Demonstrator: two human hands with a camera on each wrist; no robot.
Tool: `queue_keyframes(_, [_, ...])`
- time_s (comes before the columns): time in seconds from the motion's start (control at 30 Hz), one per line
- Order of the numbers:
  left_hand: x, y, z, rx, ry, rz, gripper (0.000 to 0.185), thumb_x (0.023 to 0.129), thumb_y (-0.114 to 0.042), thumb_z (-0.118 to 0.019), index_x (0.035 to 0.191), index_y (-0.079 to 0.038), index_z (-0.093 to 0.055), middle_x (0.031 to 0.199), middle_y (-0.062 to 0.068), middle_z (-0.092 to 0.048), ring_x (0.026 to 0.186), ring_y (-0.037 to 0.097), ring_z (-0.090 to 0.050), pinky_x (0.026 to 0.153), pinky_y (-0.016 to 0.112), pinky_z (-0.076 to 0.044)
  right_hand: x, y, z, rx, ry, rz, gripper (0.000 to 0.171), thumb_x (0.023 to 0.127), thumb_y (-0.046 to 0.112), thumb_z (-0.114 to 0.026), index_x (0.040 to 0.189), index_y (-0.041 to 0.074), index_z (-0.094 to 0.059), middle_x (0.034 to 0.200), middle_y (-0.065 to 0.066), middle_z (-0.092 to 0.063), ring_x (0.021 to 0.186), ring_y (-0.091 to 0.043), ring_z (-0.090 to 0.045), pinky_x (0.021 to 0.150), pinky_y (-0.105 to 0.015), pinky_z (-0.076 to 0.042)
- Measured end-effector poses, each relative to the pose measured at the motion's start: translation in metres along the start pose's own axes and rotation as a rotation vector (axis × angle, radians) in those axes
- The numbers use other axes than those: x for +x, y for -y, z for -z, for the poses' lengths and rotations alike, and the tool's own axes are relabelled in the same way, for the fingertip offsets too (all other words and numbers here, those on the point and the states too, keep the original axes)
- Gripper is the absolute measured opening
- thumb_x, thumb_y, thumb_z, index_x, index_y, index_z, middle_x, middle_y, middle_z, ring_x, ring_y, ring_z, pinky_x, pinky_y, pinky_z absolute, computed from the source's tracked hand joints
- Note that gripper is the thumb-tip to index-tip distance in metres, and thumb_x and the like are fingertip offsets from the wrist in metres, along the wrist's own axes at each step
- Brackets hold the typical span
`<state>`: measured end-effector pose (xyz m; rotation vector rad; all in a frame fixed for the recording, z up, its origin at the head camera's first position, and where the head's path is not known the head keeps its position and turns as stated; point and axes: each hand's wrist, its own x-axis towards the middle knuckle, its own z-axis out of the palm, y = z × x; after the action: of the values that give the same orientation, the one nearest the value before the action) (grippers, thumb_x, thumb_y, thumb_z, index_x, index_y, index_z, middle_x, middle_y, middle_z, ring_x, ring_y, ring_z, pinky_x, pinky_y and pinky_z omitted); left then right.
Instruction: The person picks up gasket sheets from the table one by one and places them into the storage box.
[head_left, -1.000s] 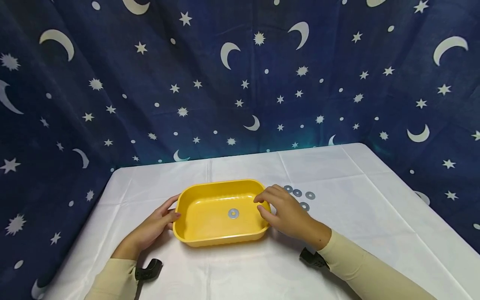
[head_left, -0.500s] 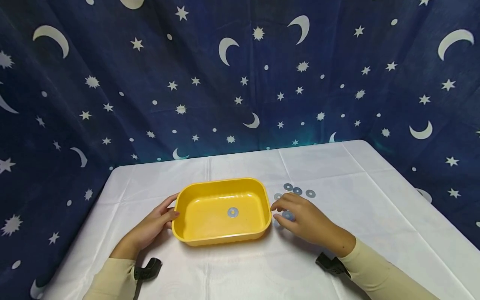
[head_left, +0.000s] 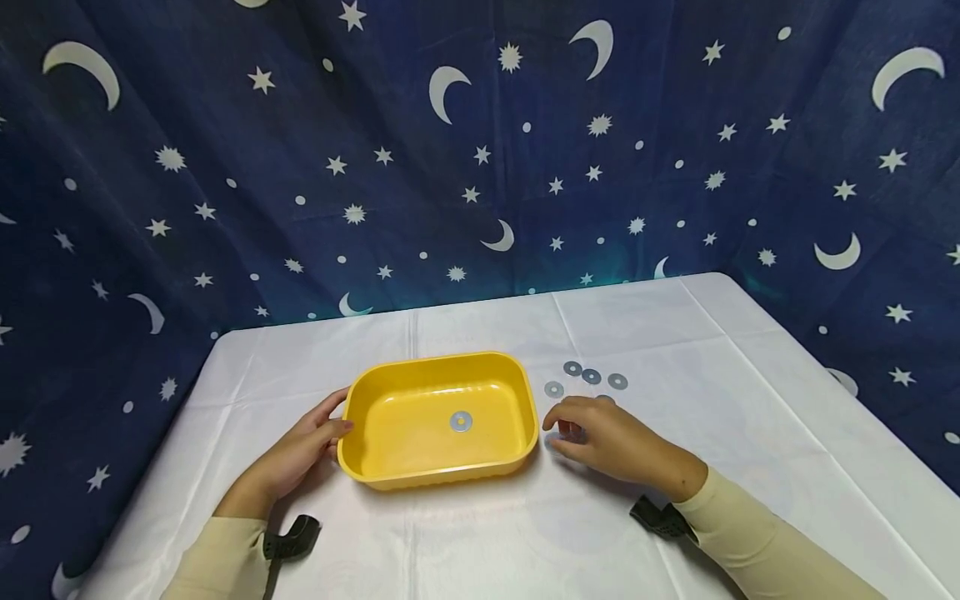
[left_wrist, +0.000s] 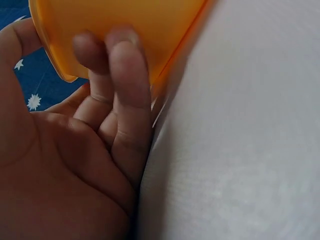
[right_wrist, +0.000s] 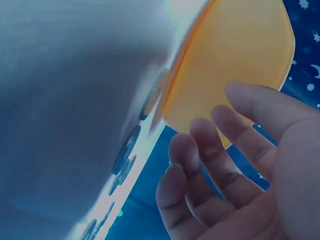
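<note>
Yellow tray [head_left: 420, 467], one washer [head_left: 461, 422] inside, four washers [head_left: 591, 377] beside it

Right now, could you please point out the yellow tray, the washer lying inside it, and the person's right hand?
yellow tray [head_left: 442, 477]: head view, on its near outer wall.
washer [head_left: 461, 422]: head view, on the metal ring.
right hand [head_left: 611, 437]: head view, on the back of the hand.

Left hand [head_left: 296, 454] resting low at the left, fingers [left_wrist: 122, 75] nearly straight and close together, thumb raised apart. Right hand [head_left: 611, 437] hovering palm down, fingers [right_wrist: 220, 150] relaxed, slightly spread and lightly bent, holding nothing. Both forearms in beige sleeves, angled inward, black straps at the wrists.
</note>
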<state>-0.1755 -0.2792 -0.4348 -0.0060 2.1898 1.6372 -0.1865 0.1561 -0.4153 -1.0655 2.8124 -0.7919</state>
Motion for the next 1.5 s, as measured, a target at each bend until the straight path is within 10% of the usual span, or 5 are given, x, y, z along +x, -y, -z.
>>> queue_keyframes(0.27, [-0.0016,0.0030,0.0018,-0.089,0.045,-0.053,0.068,0.102,-0.022,-0.050,0.160,-0.015,-0.015,0.080,-0.004,-0.060,0.069,0.009,-0.060,0.072,0.020,-0.056,-0.0003,-0.0051,-0.0061,0.079,0.115,-0.031,0.018,0.087,0.018,-0.075,0.105,0.015,-0.070,0.077,0.014,-0.054,0.071,-0.005,-0.051,0.066,-0.020,-0.045])
queue_keyframes(0.67, [-0.0044,0.0090,0.0070,-0.218,0.114,-0.171,0.067,0.104,-0.014,-0.049,0.160,-0.012,-0.012,0.116,0.001,-0.070,0.085,0.010,-0.070,0.082,0.025,-0.059,-0.0004,-0.0058,-0.0065,0.126,0.185,-0.067,0.021,0.087,0.013,-0.075,0.108,0.012,-0.070,0.078,0.011,-0.055,0.071,-0.005,-0.051,0.065,-0.020,-0.046])
queue_keyframes(1.5, [-0.0001,0.0063,0.0061,-0.194,0.097,-0.134,0.064,0.102,-0.012,-0.047,0.157,-0.017,-0.014,0.079,-0.005,-0.059,0.065,0.007,-0.057,0.071,0.020,-0.057,-0.0005,-0.0087,-0.0054,0.118,0.237,-0.104,0.021,0.089,0.012,-0.072,0.110,0.014,-0.069,0.076,0.011,-0.053,0.069,-0.002,-0.048,0.065,-0.020,-0.044])
